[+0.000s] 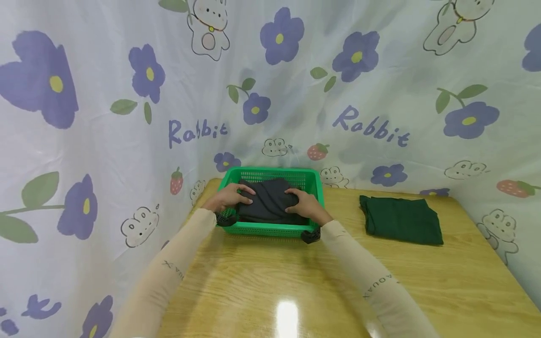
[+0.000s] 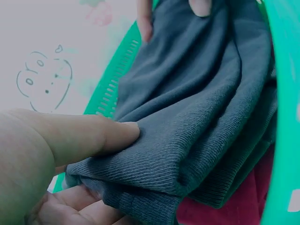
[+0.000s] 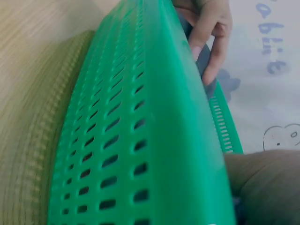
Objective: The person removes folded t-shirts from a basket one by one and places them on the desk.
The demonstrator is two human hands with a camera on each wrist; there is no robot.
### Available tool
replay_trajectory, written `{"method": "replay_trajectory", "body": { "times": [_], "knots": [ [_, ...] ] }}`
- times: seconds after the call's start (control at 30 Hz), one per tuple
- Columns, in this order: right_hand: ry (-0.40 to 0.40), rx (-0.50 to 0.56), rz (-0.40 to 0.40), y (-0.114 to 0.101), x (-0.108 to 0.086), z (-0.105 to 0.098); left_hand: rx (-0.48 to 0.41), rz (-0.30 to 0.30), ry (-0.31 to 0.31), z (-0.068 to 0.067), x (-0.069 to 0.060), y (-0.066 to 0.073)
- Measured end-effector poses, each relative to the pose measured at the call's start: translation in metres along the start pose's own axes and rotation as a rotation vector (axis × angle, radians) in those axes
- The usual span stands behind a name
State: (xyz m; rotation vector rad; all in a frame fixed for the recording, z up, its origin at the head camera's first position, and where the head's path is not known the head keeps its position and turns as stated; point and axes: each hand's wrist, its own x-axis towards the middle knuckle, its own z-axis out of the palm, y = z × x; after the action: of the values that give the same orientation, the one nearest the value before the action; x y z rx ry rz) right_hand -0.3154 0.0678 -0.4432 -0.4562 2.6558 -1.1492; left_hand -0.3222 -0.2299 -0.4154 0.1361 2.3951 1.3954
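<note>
A dark grey folded garment (image 1: 267, 202) with ribbed edges lies inside a green plastic basket (image 1: 270, 226). My left hand (image 1: 228, 196) grips the garment's left end; in the left wrist view the thumb (image 2: 117, 136) presses on top and the fingers are tucked beneath the folds. My right hand (image 1: 307, 206) holds the opposite end, its thumb and fingers bent over the cloth. Part of that grip is hidden by the basket wall in the right wrist view. Dark red cloth (image 2: 227, 211) shows under the grey garment.
A folded dark green cloth (image 1: 401, 219) lies on the wooden table (image 1: 253, 286), right of the basket. Behind and to the left hangs a white curtain (image 1: 287, 89) printed with flowers and rabbits. The basket stands near the table's back left corner.
</note>
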Motion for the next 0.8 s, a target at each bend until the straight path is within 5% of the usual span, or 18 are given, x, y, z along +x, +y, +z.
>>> {"method": "replay_trajectory", "body": {
  "times": [0.23, 0.6, 0.8],
  "knots": [
    [-0.076, -0.070, 0.036, 0.0014, 0.0030, 0.0067, 0.047, -0.008, 0.001, 0.0016, -0.0010, 0.0005],
    [-0.064, 0.286, 0.106, 0.0032, 0.0024, 0.0024, 0.044, -0.027, -0.012, 0.0004, 0.0011, 0.0013],
    [-0.069, 0.391, 0.129, 0.0029, 0.0026, 0.0014, 0.014, -0.023, -0.024, 0.0008, -0.0011, 0.0014]
  ]
}}
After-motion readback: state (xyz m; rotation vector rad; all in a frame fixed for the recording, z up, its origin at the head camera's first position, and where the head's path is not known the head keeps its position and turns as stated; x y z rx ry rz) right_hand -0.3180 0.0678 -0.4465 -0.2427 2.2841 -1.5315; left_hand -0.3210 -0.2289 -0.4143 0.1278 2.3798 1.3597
